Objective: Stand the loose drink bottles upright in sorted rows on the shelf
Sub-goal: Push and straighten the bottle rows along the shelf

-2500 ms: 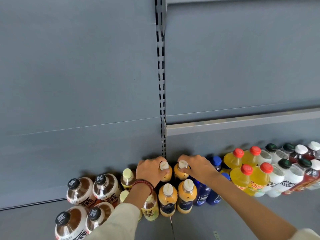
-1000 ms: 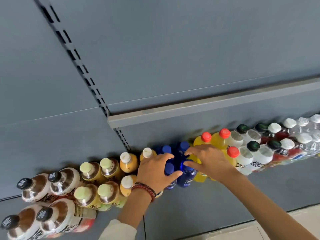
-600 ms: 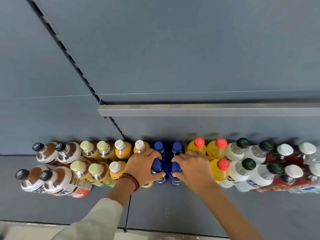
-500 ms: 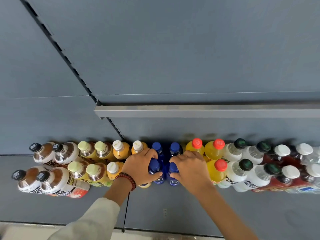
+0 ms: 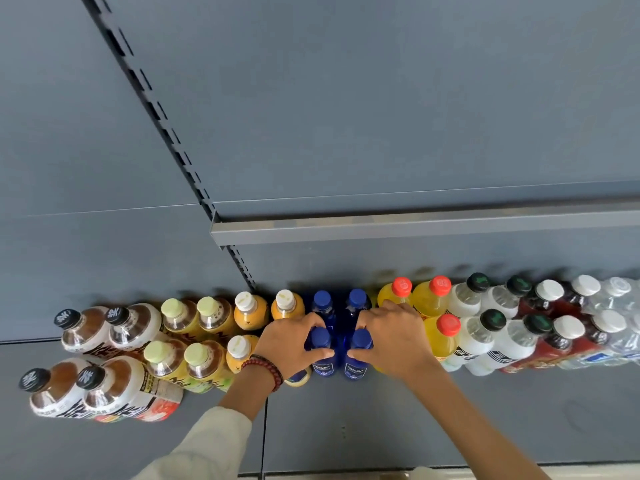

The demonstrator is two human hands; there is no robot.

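Left hand (image 5: 291, 344) curled round neck of front-left dark blue plastic bottle (image 5: 323, 365). Right hand (image 5: 391, 341) gripped front-right dark blue plastic bottle (image 5: 355, 368) likewise. Both bottles stood upright in front rank, mid-row on grey metal shelf (image 5: 450, 427). Grip probably for squaring pair against blue back rank. White-capped orange juice bottles (image 5: 251, 315) and red-capped yellow bottles (image 5: 443, 337) crowded flanks. Open room only toward front edge.

One cam only — head-worn, wide-angle, aimed fwd and steeply down onto the grey shelf deck (image 5: 450, 424) from above its front edge. Bottles (image 5: 440, 337) show mostly caps and shoulders, i.e. near top-down. Close range, approx. arm's length: left hand (image 5: 287, 344) and right hand (image 5: 394, 337) sit mid-frame. Back panel (image 5: 381, 98) fills the upper half — frame is rolled, so the slotted upright (image 5: 174, 136) runs diagonally.
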